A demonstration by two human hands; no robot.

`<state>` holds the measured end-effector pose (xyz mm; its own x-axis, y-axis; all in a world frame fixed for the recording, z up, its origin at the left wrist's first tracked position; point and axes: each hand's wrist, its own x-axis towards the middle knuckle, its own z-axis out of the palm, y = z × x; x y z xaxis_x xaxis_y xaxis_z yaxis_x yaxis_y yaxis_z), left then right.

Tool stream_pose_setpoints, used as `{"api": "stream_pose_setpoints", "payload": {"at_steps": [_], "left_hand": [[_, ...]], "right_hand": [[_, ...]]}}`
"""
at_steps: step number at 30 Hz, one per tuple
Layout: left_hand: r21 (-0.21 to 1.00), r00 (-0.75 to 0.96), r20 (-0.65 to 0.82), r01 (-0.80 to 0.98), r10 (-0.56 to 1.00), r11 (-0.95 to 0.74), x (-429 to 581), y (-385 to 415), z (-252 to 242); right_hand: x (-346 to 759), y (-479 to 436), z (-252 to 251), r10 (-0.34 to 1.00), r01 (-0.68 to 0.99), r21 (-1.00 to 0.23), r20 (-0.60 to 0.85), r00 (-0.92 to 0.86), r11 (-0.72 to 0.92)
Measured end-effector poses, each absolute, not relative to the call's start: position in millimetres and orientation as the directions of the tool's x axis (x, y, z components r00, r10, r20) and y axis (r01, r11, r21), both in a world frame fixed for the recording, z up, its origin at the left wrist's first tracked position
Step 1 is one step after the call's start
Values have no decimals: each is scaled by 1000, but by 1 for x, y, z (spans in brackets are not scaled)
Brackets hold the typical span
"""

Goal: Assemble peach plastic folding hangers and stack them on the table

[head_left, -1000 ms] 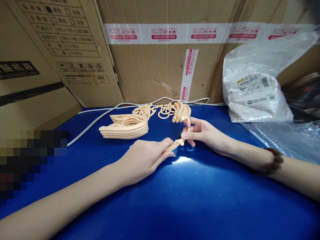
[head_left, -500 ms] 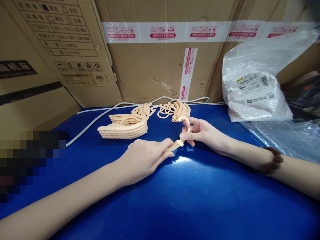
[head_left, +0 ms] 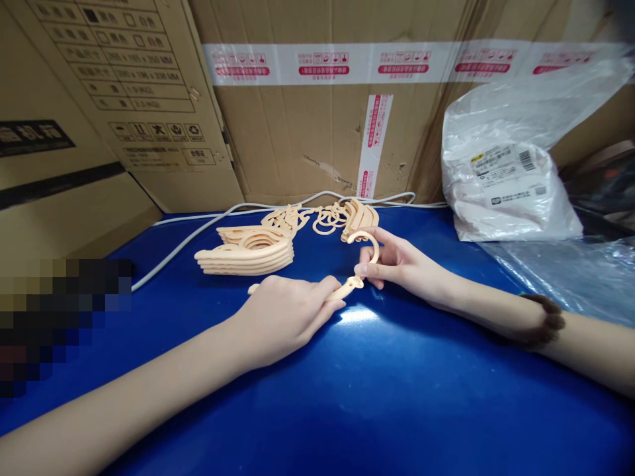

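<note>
My left hand (head_left: 290,317) is closed around a beige plastic hanger arm (head_left: 346,289). One tip of the arm pokes out behind my knuckles, and its rounded end with a hole shows past my thumb. Between the thumb and fingers of my right hand (head_left: 397,261) is a curved beige hanger hook (head_left: 376,250), its open curve facing left. The hook's lower end meets the rounded end of the arm, or lies very close to it; my fingertips hide the exact contact. Both hands are just above the blue tabletop (head_left: 357,390).
A stack of beige hanger arms (head_left: 243,258) lies behind my left hand. Loose hooks (head_left: 325,221) and a second stack of arms (head_left: 364,215) sit farther back. A grey cable (head_left: 173,261), cardboard boxes (head_left: 297,132) and a white plastic bag (head_left: 506,192) border the table.
The hook has turned so that its curve shows more openly. The hanger arm's end has shifted slightly left. Both hands otherwise stay almost in place.
</note>
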<state>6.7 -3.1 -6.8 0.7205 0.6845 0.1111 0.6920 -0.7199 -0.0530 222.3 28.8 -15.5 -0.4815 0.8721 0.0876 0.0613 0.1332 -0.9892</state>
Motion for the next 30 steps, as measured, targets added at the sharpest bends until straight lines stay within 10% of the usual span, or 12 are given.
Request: {"api": "stream_pose_setpoints", "payload": {"at_steps": [30], "left_hand": [[-48, 686, 73, 727, 723, -685, 8, -6, -6]], "right_hand": [[222, 27, -17, 821, 107, -982, 66, -568, 153]]}}
